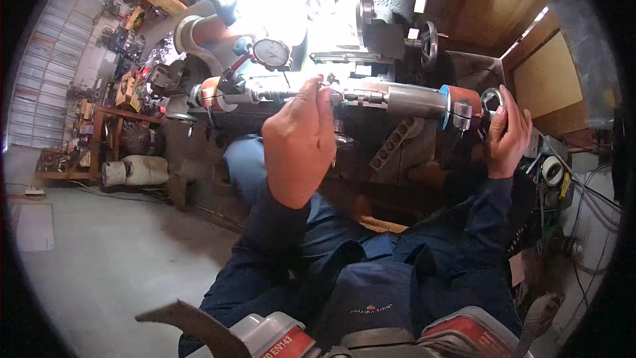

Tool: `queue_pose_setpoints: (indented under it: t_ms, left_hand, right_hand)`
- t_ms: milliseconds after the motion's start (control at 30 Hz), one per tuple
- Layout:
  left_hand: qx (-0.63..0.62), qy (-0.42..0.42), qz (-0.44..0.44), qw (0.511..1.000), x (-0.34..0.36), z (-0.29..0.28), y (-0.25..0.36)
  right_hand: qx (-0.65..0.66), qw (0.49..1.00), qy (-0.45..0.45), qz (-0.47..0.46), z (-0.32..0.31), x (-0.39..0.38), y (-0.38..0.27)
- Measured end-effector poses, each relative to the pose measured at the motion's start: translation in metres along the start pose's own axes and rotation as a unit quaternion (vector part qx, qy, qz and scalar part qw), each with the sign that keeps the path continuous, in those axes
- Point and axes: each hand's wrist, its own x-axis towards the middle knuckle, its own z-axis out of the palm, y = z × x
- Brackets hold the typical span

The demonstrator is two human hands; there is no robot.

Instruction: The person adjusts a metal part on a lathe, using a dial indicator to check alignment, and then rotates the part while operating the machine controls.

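In front of me lies a horizontal machine with a metal shaft (361, 96) held along its middle. My left hand (298, 142) is raised in front of the shaft, its fingertips pinched together close to it; whatever they hold is too small or hidden to tell. On the right, the fingers of my right hand (509, 138) curl around a small metal handwheel (491, 99). That wheel sits at the end of a grey cylinder (416, 101) with an orange and blue collar (462, 103). A round dial gauge (271, 53) stands above the shaft, left of my left fingertips.
A power strip (391, 144) hangs on the machine's front. Behind the shaft are a larger handwheel (429, 45) and glaring light. Shelves with tools and parts (122, 93) stand at the left, near a pale cylinder (147, 170). Cables (586, 205) hang at the right.
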Motion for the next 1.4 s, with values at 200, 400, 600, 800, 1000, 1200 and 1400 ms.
queue_pose_setpoints:
  t_ms: [200, 400, 600, 800, 1000, 1200, 1400]
  left_hand:
    - [-0.132, -0.015, 0.04, 0.99, 0.004, -0.005, -0.029]
    - [-0.13, -0.007, 0.099, 0.987, 0.006, -0.01, -0.039]
    - [-0.205, 0.028, 0.121, 0.971, 0.008, 0.015, -0.054]
    - [-0.437, 0.202, 0.094, 0.872, -0.001, 0.025, -0.043]
    - [-0.434, 0.35, 0.109, 0.823, -0.011, 0.019, -0.057]
    - [-0.41, 0.401, 0.05, 0.818, -0.008, 0.018, -0.059]
    - [-0.344, 0.363, 0.046, 0.865, -0.016, 0.014, -0.077]
  right_hand:
    - [0.02, 0.998, -0.057, 0.01, -0.01, 0.003, 0.001]
    - [0.146, 0.981, -0.09, 0.088, -0.031, -0.004, 0.006]
    - [0.115, 0.985, -0.062, 0.112, -0.023, -0.035, 0.05]
    - [0.254, 0.956, -0.058, 0.132, -0.01, -0.037, 0.065]
    - [0.305, 0.929, -0.106, 0.181, 0.003, -0.003, 0.056]
    - [0.315, 0.911, -0.203, 0.174, 0.045, -0.036, 0.105]
    - [0.25, 0.906, -0.266, 0.215, 0.026, -0.061, 0.094]
